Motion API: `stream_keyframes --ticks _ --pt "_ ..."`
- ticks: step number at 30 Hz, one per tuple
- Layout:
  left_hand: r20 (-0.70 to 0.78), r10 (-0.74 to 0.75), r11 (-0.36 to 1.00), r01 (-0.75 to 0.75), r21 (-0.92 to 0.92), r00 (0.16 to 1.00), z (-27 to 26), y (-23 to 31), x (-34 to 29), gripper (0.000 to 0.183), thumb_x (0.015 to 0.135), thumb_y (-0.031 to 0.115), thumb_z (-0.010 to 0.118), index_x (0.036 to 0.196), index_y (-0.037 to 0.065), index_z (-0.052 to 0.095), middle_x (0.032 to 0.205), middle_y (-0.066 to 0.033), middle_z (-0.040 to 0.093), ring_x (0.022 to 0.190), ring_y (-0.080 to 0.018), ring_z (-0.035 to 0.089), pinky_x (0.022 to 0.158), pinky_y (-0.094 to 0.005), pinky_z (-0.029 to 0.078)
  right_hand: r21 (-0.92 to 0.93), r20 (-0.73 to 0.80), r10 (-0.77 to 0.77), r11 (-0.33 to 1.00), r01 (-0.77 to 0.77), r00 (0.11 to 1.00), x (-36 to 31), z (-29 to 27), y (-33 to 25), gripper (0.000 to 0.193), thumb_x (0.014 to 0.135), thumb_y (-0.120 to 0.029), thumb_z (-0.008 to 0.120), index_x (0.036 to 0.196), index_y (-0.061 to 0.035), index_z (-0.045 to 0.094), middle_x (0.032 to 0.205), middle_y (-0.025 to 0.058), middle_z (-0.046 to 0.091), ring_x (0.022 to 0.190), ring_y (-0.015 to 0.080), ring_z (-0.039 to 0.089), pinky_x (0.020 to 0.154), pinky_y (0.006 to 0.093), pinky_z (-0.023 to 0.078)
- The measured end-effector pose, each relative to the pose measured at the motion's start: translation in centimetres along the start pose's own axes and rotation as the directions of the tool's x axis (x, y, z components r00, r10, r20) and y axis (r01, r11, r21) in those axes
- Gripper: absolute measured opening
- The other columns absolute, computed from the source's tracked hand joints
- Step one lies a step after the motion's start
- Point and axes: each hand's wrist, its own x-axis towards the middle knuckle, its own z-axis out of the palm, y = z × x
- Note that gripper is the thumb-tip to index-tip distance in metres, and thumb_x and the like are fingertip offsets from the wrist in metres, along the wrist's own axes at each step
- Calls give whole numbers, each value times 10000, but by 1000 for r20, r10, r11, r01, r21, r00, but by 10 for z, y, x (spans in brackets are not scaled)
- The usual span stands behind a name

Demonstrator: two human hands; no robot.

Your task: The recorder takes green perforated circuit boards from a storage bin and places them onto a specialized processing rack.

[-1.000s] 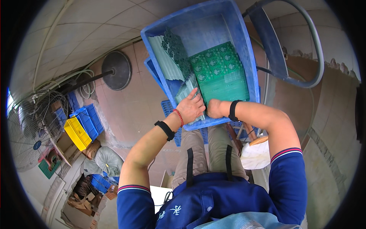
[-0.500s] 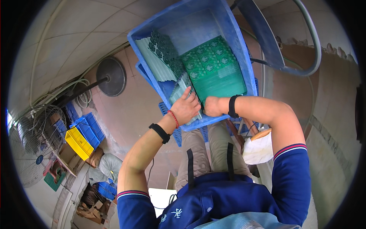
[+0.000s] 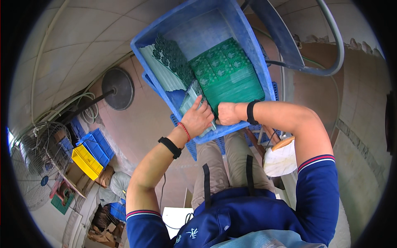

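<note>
A blue plastic crate stands in front of me, tilted in view. On its right lies a block of green translucent pieces with a flower-like pattern on the far part. Stacked pale green strips with dark scalloped ends fill the far left; a smaller pale green bundle lies nearer. My left hand rests on that bundle, fingers stretched out and slightly apart. Beside it, my right hand is closed at the near end of the green block; what its fingers hold is hidden.
A metal-framed chair-like piece stands beyond the crate's right side. On the left are a fan, a yellow bin, blue bins and a round black base. A white-covered stool seat is near my right knee.
The crate and its contents sit slightly further left in view. Both hands have shifted slightly left with them, my right hand staying closed at the near end of the green block.
</note>
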Motion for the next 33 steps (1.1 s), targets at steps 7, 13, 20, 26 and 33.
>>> stream_keyframes --ticks 7,13,20,26,33 --pt "-7 -4 1000 4 11 1000 2 1 0 391 752 387 602 973 65 571 1055 -104 549 1137 -292 435 1064 -523 187 77 -268 141 989 -125 953 -3 26 -8 128 766 -214 482 820 -99 497 551 23 564 515 214 577 521 362 412" --pt "-3 -14 1000 14 23 1000 6 2 -1 422 749 402 601 995 60 571 1072 -113 544 1137 -287 436 1063 -516 189 26 -308 185 982 -187 933 -18 8 -3 117 784 -229 482 853 -137 504 608 11 568 608 208 581 602 358 404" --pt "-70 -5 1000 4 -8 998 7 -3 -4 447 758 393 602 1020 32 562 1085 -131 531 1136 -287 449 1069 -478 210 -62 -328 147 982 -177 933 -31 -2 10 147 800 -250 480 912 -170 530 723 -9 594 832 180 554 725 366 382" --pt "-173 -18 994 0 -106 985 15 -11 -5 450 742 357 632 1003 -1 550 1083 -141 513 1130 -297 454 1066 -445 242 43 -627 246 958 -282 739 -52 -9 30 309 767 -177 522 1076 -164 524 1050 79 542 1025 225 502 1046 483 239" --pt "-261 -37 994 9 -110 965 21 -14 -9 406 744 334 631 984 19 543 1039 -131 523 1081 -282 469 1062 -423 263 178 -453 651 736 -654 609 -52 -38 48 778 585 -243 723 1252 -9 397 1271 178 441 1208 307 393 1053 483 231"
